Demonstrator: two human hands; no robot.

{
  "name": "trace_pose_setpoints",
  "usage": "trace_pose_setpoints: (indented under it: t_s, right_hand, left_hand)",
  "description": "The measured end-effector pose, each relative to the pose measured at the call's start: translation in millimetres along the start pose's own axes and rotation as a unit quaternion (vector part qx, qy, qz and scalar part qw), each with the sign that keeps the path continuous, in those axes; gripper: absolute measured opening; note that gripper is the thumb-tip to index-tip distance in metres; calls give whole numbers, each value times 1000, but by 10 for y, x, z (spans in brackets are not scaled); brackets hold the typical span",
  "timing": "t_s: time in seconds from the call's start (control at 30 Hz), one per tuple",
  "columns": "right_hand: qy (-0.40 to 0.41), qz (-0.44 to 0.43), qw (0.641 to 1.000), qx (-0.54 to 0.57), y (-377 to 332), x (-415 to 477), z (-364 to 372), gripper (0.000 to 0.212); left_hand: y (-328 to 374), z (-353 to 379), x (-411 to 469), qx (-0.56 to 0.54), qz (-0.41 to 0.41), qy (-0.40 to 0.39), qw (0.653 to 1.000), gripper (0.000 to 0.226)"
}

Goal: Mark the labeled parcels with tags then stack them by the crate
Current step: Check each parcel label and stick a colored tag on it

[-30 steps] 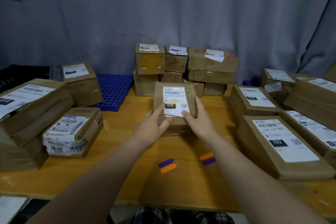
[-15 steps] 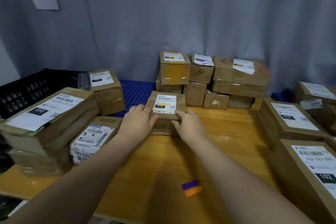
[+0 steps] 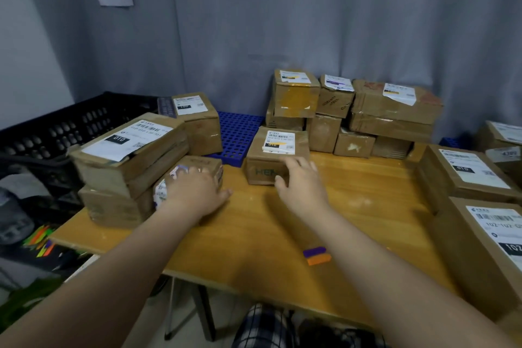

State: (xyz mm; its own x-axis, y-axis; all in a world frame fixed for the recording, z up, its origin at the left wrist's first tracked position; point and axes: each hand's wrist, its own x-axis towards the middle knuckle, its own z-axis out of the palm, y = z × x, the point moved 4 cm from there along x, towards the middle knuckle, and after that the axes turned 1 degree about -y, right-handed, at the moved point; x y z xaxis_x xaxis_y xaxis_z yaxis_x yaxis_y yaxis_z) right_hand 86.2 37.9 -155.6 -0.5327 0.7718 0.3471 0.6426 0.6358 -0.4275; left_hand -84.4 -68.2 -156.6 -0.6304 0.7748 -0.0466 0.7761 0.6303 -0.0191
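A small brown parcel [image 3: 278, 150] with a white 010 label and a yellow tag stands on the wooden table [image 3: 367, 192], just in front of the blue grid mat [image 3: 238, 133]. My right hand [image 3: 300, 183] touches its front face with relaxed fingers. My left hand [image 3: 196, 192] lies over a low parcel [image 3: 209, 164] wrapped in a white label, fingers curled over its top and thumb at its right side. A purple and an orange tag [image 3: 316, 256] lie together on the table near me. The black crate [image 3: 56, 133] stands at the far left.
Two stacked 010 parcels [image 3: 127, 150] sit left of my left hand, another parcel [image 3: 197, 121] behind them. A pile of boxes [image 3: 353, 113] lines the curtain. Large labelled parcels [image 3: 480, 206] fill the right side. Loose coloured tags [image 3: 39, 240] lie below the table's left edge.
Both hands pushed the 010 parcel back toward the blue mat. My left hand then left it and moved left onto the low parcel; my right hand stays at its front.
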Motion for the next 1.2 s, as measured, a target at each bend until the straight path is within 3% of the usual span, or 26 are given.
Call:
trace_pose_setpoints:
  t_s: [0.17,0.27,0.4,0.53,0.6,0.7,0.77,0.9,1.03,1.1,1.2]
  right_hand:
    - [-50,21,996,65,-28,-309,90,39]
    - [-77,32,989,124,-72,-452,120,34]
    - [-113,54,980,154,-103,-628,139,34]
    - [-120,70,977,162,-43,-691,104,35]
    - [-122,84,973,178,-3,-701,92,35]
    - [-122,104,961,226,46,-749,51,40]
    - [-138,132,935,300,79,-798,11,55]
    - [-125,195,833,502,200,-804,-81,76]
    - [-36,204,811,548,560,-722,-236,72]
    - [2,203,796,571,810,-697,-323,67]
    - [20,191,793,578,1115,-661,-416,61]
  left_hand:
    - [33,117,-255,0,28,-17,999,85]
    - [205,37,-408,-22,70,46,996,71]
    - [137,-29,-416,-88,21,136,987,73]
    - [-9,124,-318,-122,-6,-21,992,93]
    - [30,139,-359,-142,0,-13,990,90]
    - [199,104,-537,-188,1,68,980,85]
    - [353,61,-676,-250,18,152,956,87]
    - [781,-10,-855,-328,102,248,906,96]
    - [1181,58,-829,-373,216,249,867,91]
    - [1308,116,-770,-443,273,218,826,77]
    - [1432,178,-669,-542,287,168,772,58]
